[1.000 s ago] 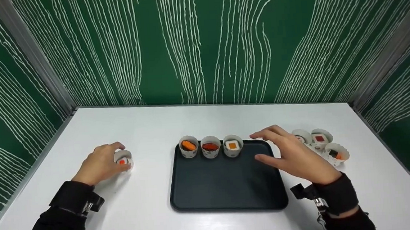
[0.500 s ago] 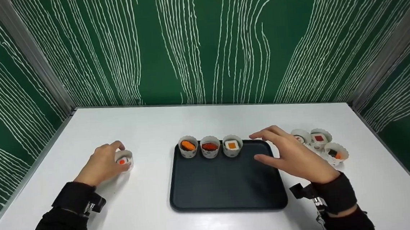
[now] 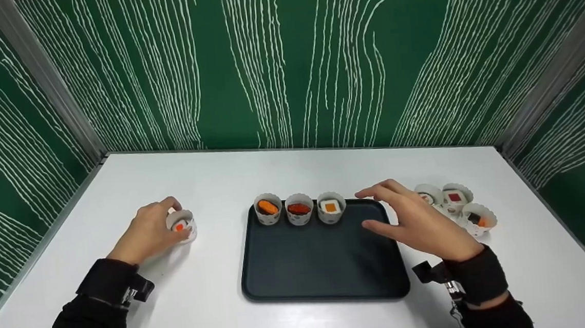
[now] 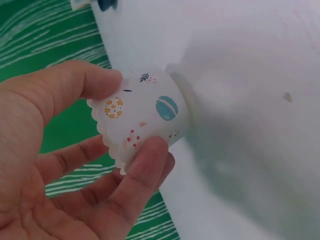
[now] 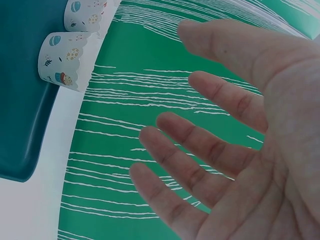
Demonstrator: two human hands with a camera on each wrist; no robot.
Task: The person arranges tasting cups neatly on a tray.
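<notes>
Fingers of the left hand curl round a small paper cup that sits on the white table, well to the left of the black tray. From where the cup is gripped, the tray lies to its right, with bare tabletop between them; this hand is by far the nearer one to that cup. Its mouth faces up, with a white roll with an orange-red centre inside.

Over on the other side, the right hand hovers above the tray's right edge, fingers spread and relaxed, holding nothing. At the tray's far rim, three filled cups stand in a row, touching or nearly so. Beyond the right hand, three more cups cluster on the table.

Seen from the left wrist, thumb and fingers pinch the cup's printed wall from opposite sides, which the head view leaves unclear; whether its base rests on the table I cannot tell. The right wrist camera shows the open palm and only the nearest tray cup.
</notes>
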